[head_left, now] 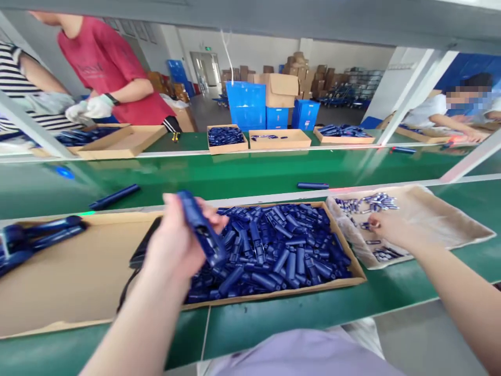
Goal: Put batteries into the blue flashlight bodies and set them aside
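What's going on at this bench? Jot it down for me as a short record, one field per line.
Left hand: the left hand holds a blue casing, an opening showing in it
Right hand: the right hand is in a lined tray, fingers at small parts; whether they grip one is unclear
Between the hands: a cardboard box heaped with blue pieces
Left side: a shallow box with larger blue pieces
Beyond: long blue pieces lying apart on a green surface
Across: people at work, one in a red shirt
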`<state>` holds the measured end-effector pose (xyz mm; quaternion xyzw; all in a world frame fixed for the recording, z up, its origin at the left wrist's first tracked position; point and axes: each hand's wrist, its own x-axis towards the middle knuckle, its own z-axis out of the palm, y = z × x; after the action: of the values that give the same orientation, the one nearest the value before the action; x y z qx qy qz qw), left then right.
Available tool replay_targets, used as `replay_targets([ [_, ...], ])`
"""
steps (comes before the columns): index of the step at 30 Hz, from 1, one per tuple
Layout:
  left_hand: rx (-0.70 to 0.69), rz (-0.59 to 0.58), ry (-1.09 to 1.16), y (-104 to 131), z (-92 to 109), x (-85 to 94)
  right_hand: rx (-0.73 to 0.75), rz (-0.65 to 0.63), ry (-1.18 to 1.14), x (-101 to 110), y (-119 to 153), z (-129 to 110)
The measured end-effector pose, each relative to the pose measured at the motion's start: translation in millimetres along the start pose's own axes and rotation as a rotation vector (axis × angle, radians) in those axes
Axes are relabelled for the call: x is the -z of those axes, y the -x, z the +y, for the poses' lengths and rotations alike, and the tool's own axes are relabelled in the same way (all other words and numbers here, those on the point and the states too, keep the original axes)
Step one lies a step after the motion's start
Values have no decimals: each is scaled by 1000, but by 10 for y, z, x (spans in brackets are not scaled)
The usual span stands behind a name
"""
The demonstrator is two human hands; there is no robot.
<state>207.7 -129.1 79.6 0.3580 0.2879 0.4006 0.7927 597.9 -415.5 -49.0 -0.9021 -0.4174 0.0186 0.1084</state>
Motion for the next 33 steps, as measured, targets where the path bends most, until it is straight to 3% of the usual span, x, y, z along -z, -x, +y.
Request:
replay_targets([
  [4,502,-214,41,130,-821,-429,119,-74,23,-74,-76,-17],
  [8,689,-248,119,266,-1240,-639,172,-3,-40,135,69,-247],
  [11,703,-201,174,305,-1335,-671,170,145,-312,384,451,-746],
  [13,669,-168,200,299,-1367,-666,264,235,-455,484,720,-1192],
  [16,590,-146,247,273,-1411,-642,541,342,-435,439,921,-1789],
  [18,576,-141,269,264,-1436,-614,644,419,-423,310,907,-2029],
  [22,623,-137,306,270,-1456,-546,691,553,-368,70,804,-2186],
  [25,592,-103,351,278,-1456,-512,715,564,-350,28,823,-2203],
  [33,533,-33,312,260,-1464,-488,842,325,-168,43,1014,-2232],
])
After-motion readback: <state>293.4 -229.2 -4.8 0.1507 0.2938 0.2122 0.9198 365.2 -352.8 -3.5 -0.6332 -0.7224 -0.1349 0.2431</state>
